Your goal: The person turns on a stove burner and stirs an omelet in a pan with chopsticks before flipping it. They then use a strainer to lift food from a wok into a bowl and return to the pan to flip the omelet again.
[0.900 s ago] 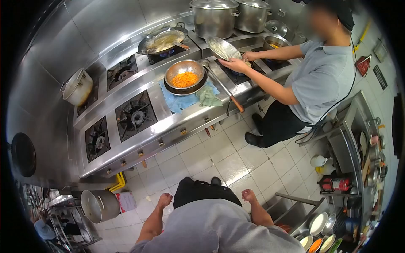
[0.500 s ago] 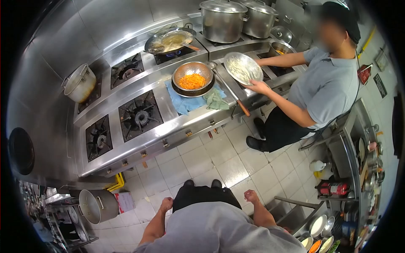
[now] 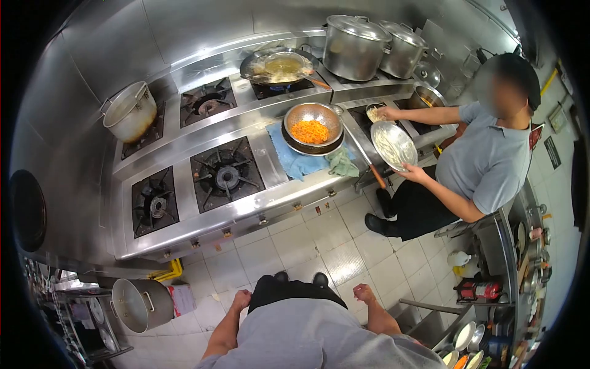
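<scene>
My left hand hangs beside my dark apron, its fingers curled in with nothing visible in them. On the other side, my right hand is held away from my body, loosely closed and holding nothing. Both hands are over the floor, apart from the stove. On the stove's front ledge, a perforated metal bowl of shredded orange food sits in a dark pan on a blue cloth. A green cloth and a long-handled ladle lie beside it.
A co-worker at the right tilts a metal bowl of pale food, one hand at a small container. A wok sits over a flame. Large pots stand behind; another pot is at lower left.
My view has shifted, so the stove appears farther right. The co-worker has lowered the metal bowl and moved one hand from its rim to the small container. My hands stay much the same.
</scene>
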Demonstrator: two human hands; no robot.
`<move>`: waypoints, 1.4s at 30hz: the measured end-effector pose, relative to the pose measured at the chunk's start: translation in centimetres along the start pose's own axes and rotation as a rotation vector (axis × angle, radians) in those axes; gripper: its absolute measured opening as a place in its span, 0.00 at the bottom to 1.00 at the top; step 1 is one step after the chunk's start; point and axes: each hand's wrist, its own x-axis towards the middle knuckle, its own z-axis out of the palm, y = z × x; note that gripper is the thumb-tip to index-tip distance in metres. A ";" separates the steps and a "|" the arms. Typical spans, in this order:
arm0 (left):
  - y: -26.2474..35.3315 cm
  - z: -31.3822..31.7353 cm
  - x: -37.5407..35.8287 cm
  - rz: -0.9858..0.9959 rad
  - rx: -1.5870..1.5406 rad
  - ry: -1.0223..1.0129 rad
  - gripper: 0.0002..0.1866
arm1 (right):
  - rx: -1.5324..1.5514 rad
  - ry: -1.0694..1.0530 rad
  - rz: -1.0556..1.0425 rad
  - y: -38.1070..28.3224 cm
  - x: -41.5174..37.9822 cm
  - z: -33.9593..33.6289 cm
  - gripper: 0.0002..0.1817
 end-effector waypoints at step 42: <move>13.4 1.5 10.9 0.129 0.391 -0.720 0.08 | 0.520 1.570 -0.056 9.6 -36.1 1.2 0.10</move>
